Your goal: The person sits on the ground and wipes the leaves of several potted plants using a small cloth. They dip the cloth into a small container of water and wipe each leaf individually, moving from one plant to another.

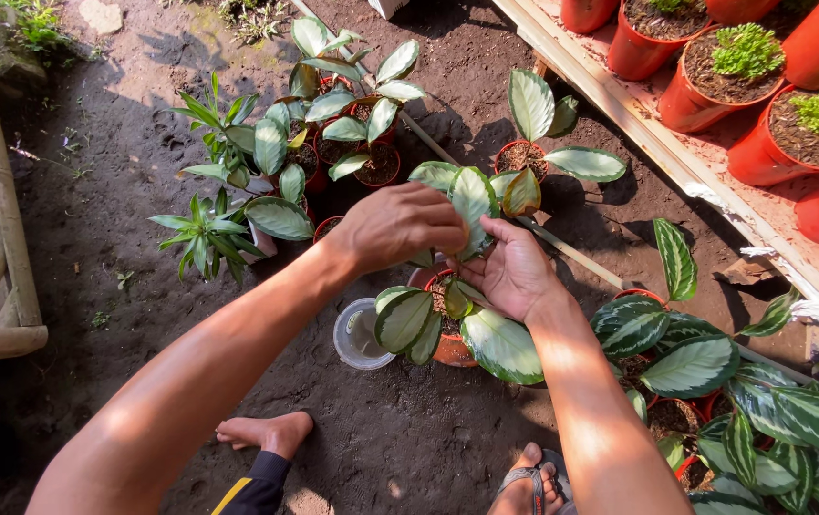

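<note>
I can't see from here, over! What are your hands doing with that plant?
Left hand and right hand both pinching one variegated leaf. Its potted plant sits on the dirt below. Small clear cup beside the pot. Nothing blocking.

Handled plant's leaves: green with pale centres and margins. Pots: orange-red. Soil floor: dark brown. Neighbouring leaves: green, white-striped.
</note>
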